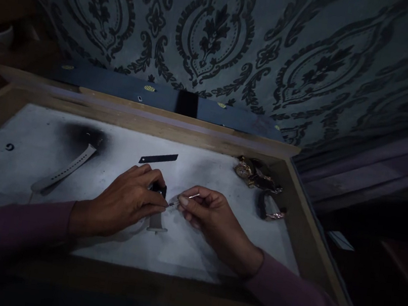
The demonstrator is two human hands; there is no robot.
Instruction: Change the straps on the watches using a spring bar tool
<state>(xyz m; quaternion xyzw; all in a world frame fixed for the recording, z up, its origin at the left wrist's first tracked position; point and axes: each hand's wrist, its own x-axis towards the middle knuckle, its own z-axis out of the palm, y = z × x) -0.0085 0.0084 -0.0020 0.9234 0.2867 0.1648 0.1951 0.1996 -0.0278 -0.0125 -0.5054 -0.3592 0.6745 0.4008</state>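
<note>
My left hand (126, 200) is closed on a watch with a dark case (161, 189). A light strap (155, 223) hangs down from below its fingers toward the front. Close by on the right, my right hand (215, 218) pinches a thin, light-coloured tool (195, 195) whose dark tip points at the watch. The tool's exact kind is too small to tell, and the left fingers cover most of the watch case. Just beyond the left hand, a dark snap-off knife blade (158, 158) lies flat on the white surface.
A wooden-rimmed tray (178, 123) with a white bottom surrounds the work. Another light, holed watch strap (67, 170) lies at left, near a small dark curved piece (9, 147). Several watches (244, 171) gather at the back right, with a dark-strapped watch (270, 207) nearer. Patterned wall behind.
</note>
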